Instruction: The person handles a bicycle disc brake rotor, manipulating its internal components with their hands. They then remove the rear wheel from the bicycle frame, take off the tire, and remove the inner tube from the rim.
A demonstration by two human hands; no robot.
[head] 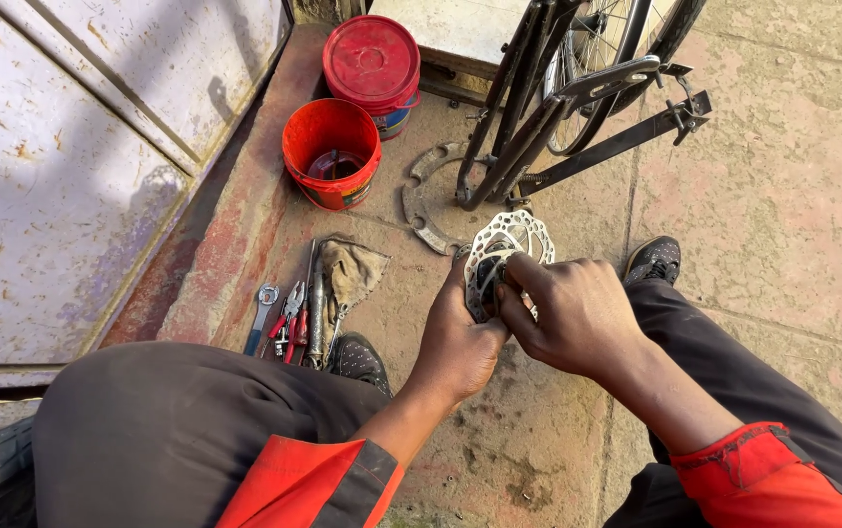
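A silver perforated brake disc (517,236) with a dark hub part at its middle is held upright between my knees. My left hand (458,342) grips it from below and the left. My right hand (572,311) closes over its right side, with the thumb and forefinger at the dark centre. Both hands hide the lower half of the disc.
Two red buckets, one open (332,153) and one lidded (372,61), stand by a rusty metal door (69,147). A wrench, red-handled pliers (289,318) and a rag (351,274) lie on the concrete. A bicycle frame and wheel (577,88) stand ahead, with a flat toothed ring (428,200) beneath.
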